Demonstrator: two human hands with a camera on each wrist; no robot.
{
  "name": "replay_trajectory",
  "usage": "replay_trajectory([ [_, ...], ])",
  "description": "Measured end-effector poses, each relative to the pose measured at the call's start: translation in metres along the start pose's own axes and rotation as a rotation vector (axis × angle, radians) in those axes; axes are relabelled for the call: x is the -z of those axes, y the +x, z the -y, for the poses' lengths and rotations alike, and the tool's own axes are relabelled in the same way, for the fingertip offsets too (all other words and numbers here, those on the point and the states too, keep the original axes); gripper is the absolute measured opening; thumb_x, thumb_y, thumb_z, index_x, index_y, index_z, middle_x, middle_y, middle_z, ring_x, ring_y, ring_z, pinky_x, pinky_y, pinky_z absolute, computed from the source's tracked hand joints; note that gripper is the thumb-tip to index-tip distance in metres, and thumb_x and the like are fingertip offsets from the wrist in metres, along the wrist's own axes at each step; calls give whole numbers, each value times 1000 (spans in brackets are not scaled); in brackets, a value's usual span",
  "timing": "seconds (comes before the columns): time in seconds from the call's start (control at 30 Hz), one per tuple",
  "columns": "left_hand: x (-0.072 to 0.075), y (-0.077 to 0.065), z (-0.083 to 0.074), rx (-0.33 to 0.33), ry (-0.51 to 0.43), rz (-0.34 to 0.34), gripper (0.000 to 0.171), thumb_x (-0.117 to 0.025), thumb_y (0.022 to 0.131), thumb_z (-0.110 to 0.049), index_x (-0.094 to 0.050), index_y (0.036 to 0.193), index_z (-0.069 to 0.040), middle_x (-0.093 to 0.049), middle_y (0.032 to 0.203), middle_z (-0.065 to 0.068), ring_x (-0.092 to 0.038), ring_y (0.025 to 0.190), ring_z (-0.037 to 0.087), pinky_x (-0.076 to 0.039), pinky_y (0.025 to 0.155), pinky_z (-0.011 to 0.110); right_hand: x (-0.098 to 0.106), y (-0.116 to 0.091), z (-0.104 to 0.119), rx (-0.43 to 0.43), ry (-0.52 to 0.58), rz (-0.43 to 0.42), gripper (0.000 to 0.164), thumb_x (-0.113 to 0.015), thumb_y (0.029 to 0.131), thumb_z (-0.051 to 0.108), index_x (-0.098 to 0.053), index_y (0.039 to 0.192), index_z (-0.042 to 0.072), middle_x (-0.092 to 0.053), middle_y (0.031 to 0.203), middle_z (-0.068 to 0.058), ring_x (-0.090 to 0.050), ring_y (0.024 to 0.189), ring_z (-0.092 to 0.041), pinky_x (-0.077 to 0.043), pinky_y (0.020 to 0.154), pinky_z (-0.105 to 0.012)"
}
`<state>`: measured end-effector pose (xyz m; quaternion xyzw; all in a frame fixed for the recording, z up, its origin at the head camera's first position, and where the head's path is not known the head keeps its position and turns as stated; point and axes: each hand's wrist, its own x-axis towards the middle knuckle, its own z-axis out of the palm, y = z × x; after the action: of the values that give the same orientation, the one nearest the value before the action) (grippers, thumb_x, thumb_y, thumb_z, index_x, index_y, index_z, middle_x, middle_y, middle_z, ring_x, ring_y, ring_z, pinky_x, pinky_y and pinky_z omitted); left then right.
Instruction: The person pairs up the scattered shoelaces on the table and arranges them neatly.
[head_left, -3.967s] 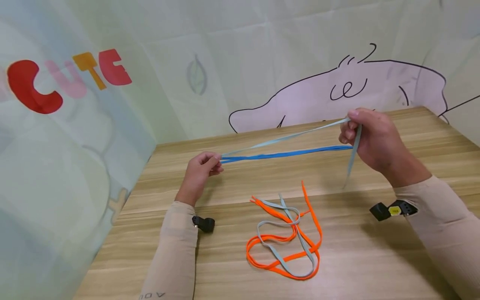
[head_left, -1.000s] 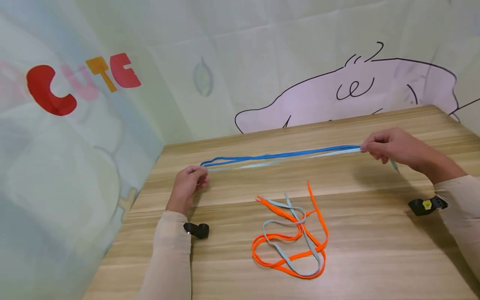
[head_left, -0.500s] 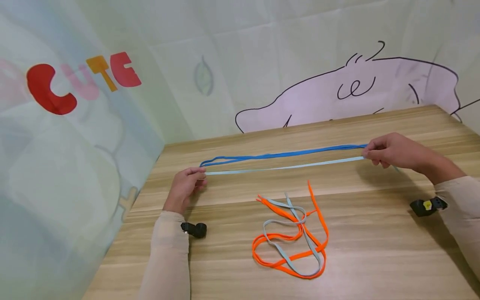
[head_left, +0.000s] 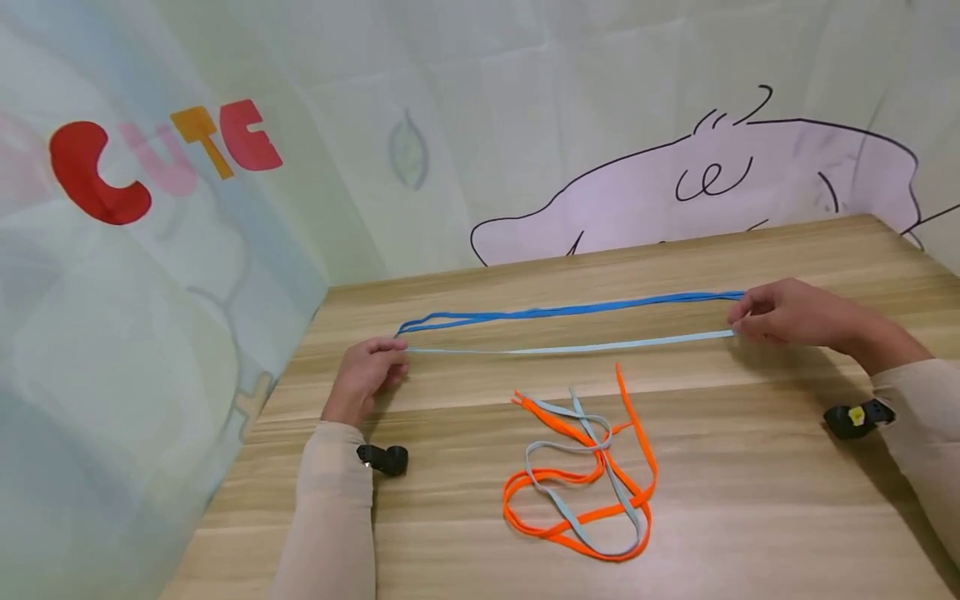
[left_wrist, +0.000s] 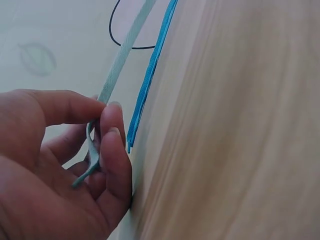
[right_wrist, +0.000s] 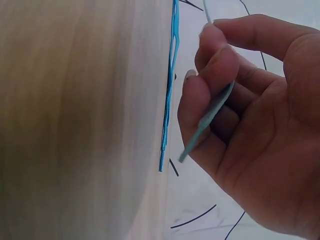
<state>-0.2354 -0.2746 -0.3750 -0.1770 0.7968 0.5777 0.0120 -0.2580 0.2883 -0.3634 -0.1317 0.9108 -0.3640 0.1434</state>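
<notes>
A pale blue shoelace (head_left: 585, 347) is stretched nearly straight between my two hands. My left hand (head_left: 367, 375) pinches it near one end; in the left wrist view the short tail of the pale lace (left_wrist: 93, 155) curls inside the palm. At the other side my right hand (head_left: 795, 315) pinches it between thumb and fingers, and the loose tip of the pale lace (right_wrist: 205, 121) hangs below them in the right wrist view. Just beyond, a darker blue shoelace (head_left: 585, 309), folded into several strands, lies lengthwise on the table, roughly parallel to the pale one.
Nearer me on the wooden table (head_left: 450, 517) lies a loose heap of an orange shoelace (head_left: 647, 450) and a grey-blue shoelace (head_left: 552, 497), looped over each other. A printed cloth backdrop (head_left: 420, 67) rises behind the table's far edge.
Over these seconds my hands have spread apart and the right one has come down. The pale lace has gone from slanting above the blue lace to running taut on its near side.
</notes>
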Motion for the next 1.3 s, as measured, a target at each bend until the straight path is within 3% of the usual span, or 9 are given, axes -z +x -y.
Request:
replay_trajectory([
  [0.27, 0, 1, 5, -4, 40, -5, 21, -59, 98, -6, -66, 117, 0, -66, 80, 2, -61, 67, 9, -49, 56, 20, -3, 1, -6, -16, -40, -5, 17, -64, 95, 12, -63, 106, 0, -50, 67, -2, -49, 62, -18, -40, 57, -30],
  [0.83, 2, -1, 4, 30, 1, -1, 21, -59, 98, -5, -67, 117, 0, -66, 81, 5, -61, 67, 10, -48, 54, 19, 2, 0, -14, -30, -43, 39, 16, -63, 96, 11, -62, 104, -3, -56, 77, -3, -50, 63, -17, -43, 56, -29],
  [1.1, 4, -1, 4, 44, -17, -3, 29, -52, 94, 1, -65, 119, 4, -67, 83, 3, -62, 69, 7, -49, 54, 17, 2, 0, -15, -43, -51, 22, 18, -62, 96, 10, -60, 106, -6, -57, 77, -2, -52, 66, -18, -45, 57, -30],
  [1.3, 4, -1, 2, 62, -22, -25, 28, -54, 93, -6, -67, 116, 3, -67, 81, 2, -61, 67, 7, -49, 53, 18, 4, 0, -17, -56, -58, 1, 18, -60, 97, 10, -61, 103, -7, -60, 77, -3, -54, 69, -20, -47, 58, -31],
])
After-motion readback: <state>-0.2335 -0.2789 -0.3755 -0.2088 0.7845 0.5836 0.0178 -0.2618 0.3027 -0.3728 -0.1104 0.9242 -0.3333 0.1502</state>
